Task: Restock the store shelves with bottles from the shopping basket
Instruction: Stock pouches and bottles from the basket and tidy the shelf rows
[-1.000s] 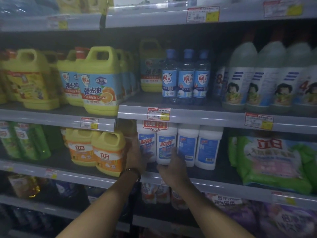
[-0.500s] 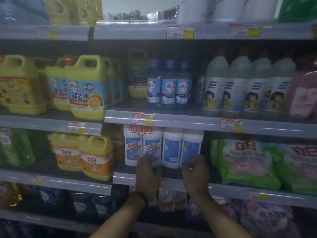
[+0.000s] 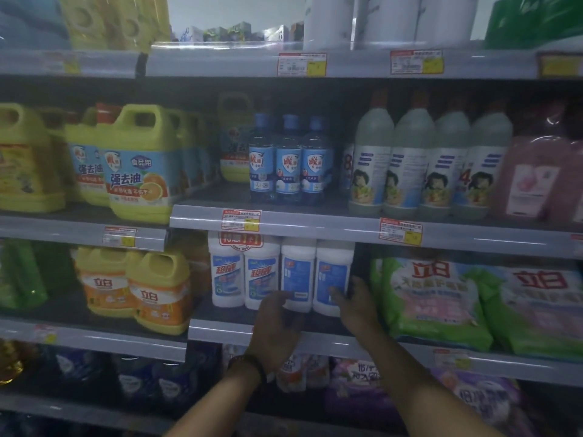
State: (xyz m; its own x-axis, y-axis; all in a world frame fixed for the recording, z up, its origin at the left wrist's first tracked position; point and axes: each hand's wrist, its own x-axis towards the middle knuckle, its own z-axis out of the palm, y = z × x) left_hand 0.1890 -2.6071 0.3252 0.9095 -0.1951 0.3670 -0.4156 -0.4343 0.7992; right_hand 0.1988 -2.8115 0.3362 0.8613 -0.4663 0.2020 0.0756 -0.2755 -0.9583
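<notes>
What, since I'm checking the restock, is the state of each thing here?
Rightmost white bottle, upright on the shelf, held by the right hand.
Third white bottle, upright, left hand at its base, grip unclear.
Two left white bottles, upright, untouched.
Blue bottles, upright, capped.

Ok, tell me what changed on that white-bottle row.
Both hands slid right: the left hand from the row's left end to the third white plastic blue-labelled bottle, the right hand from the second to the fourth bottle, which it now grips. All four bottles stayed put.
</notes>
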